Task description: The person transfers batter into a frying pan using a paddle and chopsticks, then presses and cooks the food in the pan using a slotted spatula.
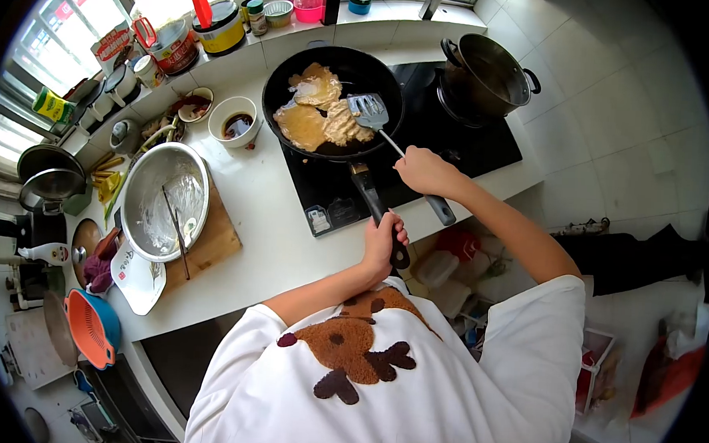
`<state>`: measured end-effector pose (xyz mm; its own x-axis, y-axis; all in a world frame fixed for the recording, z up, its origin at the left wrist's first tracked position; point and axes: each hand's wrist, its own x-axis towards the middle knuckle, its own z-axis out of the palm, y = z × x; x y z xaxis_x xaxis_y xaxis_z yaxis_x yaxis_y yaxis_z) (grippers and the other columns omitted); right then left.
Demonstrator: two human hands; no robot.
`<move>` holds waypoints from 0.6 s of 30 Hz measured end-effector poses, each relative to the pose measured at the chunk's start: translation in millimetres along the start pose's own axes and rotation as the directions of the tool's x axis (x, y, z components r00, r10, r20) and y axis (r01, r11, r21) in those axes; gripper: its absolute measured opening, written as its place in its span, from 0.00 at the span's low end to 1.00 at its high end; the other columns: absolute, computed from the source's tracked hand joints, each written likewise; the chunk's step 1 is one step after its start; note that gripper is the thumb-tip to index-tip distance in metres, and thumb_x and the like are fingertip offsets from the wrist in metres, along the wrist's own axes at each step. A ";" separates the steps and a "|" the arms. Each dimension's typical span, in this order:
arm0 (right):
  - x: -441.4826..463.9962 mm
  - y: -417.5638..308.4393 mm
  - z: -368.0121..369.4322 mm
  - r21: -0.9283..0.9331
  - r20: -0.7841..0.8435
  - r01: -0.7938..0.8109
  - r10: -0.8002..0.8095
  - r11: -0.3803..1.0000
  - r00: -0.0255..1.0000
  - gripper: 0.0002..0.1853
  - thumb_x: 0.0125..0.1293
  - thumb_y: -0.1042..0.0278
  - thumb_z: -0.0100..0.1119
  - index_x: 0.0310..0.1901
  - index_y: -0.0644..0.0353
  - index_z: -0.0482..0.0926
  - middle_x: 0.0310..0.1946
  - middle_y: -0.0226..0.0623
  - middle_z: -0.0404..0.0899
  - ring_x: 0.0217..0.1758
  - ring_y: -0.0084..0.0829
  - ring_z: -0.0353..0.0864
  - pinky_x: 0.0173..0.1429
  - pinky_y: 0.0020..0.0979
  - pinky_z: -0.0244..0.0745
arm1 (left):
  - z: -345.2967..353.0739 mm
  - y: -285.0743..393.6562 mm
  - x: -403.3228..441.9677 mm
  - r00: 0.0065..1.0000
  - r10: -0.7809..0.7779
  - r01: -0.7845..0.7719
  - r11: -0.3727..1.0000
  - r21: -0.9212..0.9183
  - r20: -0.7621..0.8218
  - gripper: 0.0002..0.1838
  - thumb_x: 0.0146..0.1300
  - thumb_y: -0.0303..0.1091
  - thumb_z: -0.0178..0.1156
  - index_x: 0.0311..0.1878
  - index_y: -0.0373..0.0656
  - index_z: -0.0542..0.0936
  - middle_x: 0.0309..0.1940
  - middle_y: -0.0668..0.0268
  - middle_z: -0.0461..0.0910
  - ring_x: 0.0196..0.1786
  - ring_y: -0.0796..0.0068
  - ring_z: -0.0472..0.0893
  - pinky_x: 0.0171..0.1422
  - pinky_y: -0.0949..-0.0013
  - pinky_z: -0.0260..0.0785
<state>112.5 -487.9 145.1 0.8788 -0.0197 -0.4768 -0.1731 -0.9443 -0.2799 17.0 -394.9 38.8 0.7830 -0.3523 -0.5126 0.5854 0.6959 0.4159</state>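
Note:
My left hand (386, 237) is closed around the black handle of a frying pan (278, 81) on the cooktop. In my right hand (425, 171) is a slotted spatula (368, 110), gripped by its handle, with its metal blade over the pan's right side. Several flat, battered pieces of food (302, 126) lie in the pan, pale golden on top. The spatula's blade rests on or against the lumpy piece (343, 123) at the right. Whether the blade reaches under that piece, I cannot tell.
A dark two-handled pot (486, 74) stands right of the pan on the black cooktop (324, 189). Left are a bowl of dark sauce (235, 122), a steel basin (137, 202) with chopsticks (176, 224) across it, and a cutting board (217, 234). Jars (220, 28) line the window ledge.

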 end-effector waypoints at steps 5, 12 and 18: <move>18.6 -0.2 -0.7 -0.129 0.081 0.018 -0.007 0.991 0.997 0.15 0.54 0.65 0.53 0.34 0.72 0.77 0.34 0.57 0.78 0.34 0.50 0.81 0.36 0.43 0.78 | 0.1 -6.6 5.3 1.000 -0.014 0.014 1.000 0.002 0.002 0.05 0.59 0.30 0.49 0.32 0.45 0.63 0.21 0.70 0.63 0.22 0.79 0.64 0.27 0.74 0.61; 30.0 -21.4 -3.4 -0.165 0.385 -0.018 0.081 0.986 0.919 0.13 0.45 0.79 0.46 0.29 0.84 0.72 0.24 0.62 0.76 0.26 0.51 0.81 0.22 0.42 0.79 | -2.2 -6.8 10.3 0.999 -0.044 0.043 0.998 0.044 0.024 0.06 0.59 0.28 0.49 0.31 0.43 0.62 0.21 0.69 0.64 0.22 0.76 0.67 0.26 0.70 0.65; 32.2 -35.5 -6.9 -0.199 0.445 -0.016 0.105 0.980 0.889 0.12 0.46 0.79 0.45 0.27 0.83 0.73 0.23 0.61 0.76 0.23 0.51 0.81 0.21 0.42 0.79 | -1.6 -2.9 7.4 0.997 -0.070 0.068 0.996 0.055 0.031 0.06 0.58 0.28 0.50 0.31 0.42 0.62 0.21 0.66 0.65 0.22 0.75 0.69 0.27 0.70 0.66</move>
<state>150.0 -457.2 145.4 0.5654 0.0294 -0.8243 -0.0953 -0.9903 -0.1007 20.8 -398.6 32.6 0.7464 -0.4190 -0.5170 0.6480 0.6347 0.4210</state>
